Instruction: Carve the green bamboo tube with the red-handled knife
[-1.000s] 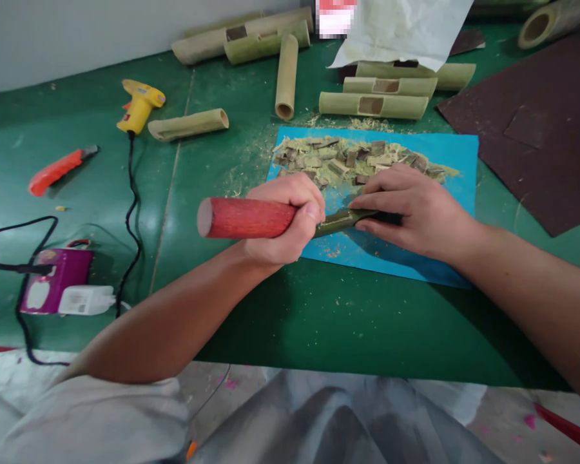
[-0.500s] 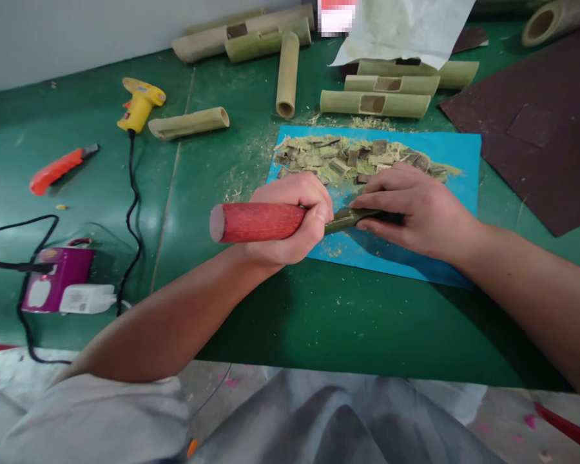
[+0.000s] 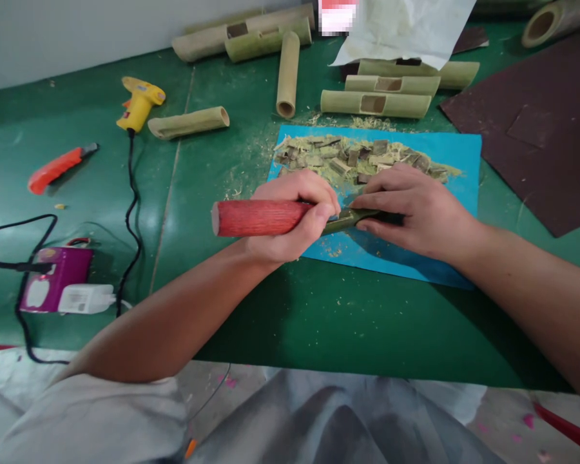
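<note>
My left hand (image 3: pixel 294 216) is wrapped round the thick red wooden handle (image 3: pixel 261 218) of a tool, whose working end is hidden by my fingers. The handle's butt points left. Just beyond that fist lies a dark green bamboo piece (image 3: pixel 348 220), held between the thumb and fingers of my right hand (image 3: pixel 418 209). Much of the bamboo is covered by both hands. Under them is a blue sheet (image 3: pixel 435 267), where a pile of bamboo chips and shavings (image 3: pixel 341 166) lies beyond my fingers.
Cut bamboo tubes (image 3: pixel 377 103) lie at the back, some with square openings. On the left are a yellow glue gun (image 3: pixel 141 106), an orange utility knife (image 3: pixel 58 171), a purple box (image 3: pixel 58 277) and black cords. Dark brown sheets (image 3: pixel 536 122) lie at right; a white paper (image 3: pixel 406 32) is behind.
My left hand has shifted slightly right and up with the red handle, closer to my right hand. My right hand and the bamboo piece stay in place.
</note>
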Action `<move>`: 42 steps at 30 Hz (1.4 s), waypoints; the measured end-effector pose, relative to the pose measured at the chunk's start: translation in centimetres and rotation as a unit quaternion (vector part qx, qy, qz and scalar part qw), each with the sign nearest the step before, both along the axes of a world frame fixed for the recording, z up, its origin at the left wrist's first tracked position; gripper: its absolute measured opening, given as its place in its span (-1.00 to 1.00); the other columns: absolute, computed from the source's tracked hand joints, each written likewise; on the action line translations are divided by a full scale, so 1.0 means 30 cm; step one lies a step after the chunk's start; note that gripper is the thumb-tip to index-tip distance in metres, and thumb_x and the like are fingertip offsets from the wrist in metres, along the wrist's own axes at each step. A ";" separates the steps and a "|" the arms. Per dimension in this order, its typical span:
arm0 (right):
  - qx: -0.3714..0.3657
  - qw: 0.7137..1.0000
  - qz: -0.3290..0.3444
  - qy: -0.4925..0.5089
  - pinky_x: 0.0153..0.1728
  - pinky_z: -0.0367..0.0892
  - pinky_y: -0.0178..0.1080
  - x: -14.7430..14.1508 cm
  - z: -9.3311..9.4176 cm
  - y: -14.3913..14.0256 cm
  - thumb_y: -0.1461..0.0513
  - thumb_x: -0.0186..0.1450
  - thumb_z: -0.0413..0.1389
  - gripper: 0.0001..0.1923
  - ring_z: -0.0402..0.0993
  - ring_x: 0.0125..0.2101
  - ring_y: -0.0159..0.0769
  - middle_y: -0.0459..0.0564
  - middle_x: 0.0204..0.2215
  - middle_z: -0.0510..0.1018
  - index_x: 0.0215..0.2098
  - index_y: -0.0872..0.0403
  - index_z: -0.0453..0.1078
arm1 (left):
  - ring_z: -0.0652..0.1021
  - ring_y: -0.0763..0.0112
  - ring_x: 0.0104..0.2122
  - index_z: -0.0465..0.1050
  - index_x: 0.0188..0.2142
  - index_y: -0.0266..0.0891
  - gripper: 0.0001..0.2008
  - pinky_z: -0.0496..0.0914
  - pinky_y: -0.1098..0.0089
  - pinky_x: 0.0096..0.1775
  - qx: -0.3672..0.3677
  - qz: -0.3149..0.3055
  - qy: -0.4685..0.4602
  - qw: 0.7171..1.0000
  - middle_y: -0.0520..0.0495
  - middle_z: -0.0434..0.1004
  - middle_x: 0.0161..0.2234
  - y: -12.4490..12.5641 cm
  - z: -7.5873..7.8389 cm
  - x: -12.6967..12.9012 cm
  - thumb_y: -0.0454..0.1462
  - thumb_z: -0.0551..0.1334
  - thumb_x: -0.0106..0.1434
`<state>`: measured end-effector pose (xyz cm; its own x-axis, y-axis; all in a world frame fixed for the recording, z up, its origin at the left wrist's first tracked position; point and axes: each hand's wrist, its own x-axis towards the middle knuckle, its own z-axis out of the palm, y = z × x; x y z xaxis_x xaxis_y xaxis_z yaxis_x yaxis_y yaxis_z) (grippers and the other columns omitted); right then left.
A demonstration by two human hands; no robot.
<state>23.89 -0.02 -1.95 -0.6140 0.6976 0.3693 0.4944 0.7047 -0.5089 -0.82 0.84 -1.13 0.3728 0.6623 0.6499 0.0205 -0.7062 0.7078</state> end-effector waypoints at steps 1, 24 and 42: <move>-0.001 1.000 0.000 0.000 -0.05 0.40 0.02 0.000 0.000 0.000 0.08 0.47 0.18 -0.76 0.55 -0.12 -0.03 0.07 -0.14 0.66 -0.02 -0.09 0.67 | 0.69 0.38 -0.36 0.51 -0.36 -0.18 -0.77 0.64 0.34 -0.25 0.007 -0.002 0.008 1.000 0.03 0.67 -0.36 -0.001 0.006 -0.001 -0.17 0.28 0.45; -0.006 1.000 -0.007 -0.007 -0.04 0.41 0.03 -0.001 0.005 -0.004 0.05 0.47 0.17 -0.74 0.55 -0.11 -0.02 0.07 -0.14 0.66 -0.02 -0.09 0.67 | 0.70 0.43 -0.34 0.56 -0.35 -0.21 -0.90 0.60 0.40 -0.23 0.041 -0.093 0.074 0.992 -0.01 0.72 -0.32 0.025 0.045 -0.033 -0.34 0.37 0.32; 0.000 1.000 0.011 -0.008 -0.08 0.39 -0.02 0.002 0.006 -0.001 0.08 0.48 0.16 -0.75 0.55 -0.13 -0.06 0.05 -0.15 0.67 -0.02 -0.08 0.66 | 0.57 0.52 -0.54 0.42 -0.49 -0.19 -0.68 0.46 0.43 -0.46 0.061 -0.034 0.000 0.998 0.06 0.57 -0.53 0.014 0.006 -0.001 -0.18 0.30 0.40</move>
<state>23.95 -0.05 -1.78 -0.6349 0.6845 0.3582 0.4876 0.7147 -0.5014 -0.84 1.27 -0.95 0.4150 0.5516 0.7236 -0.0306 -0.7864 0.6170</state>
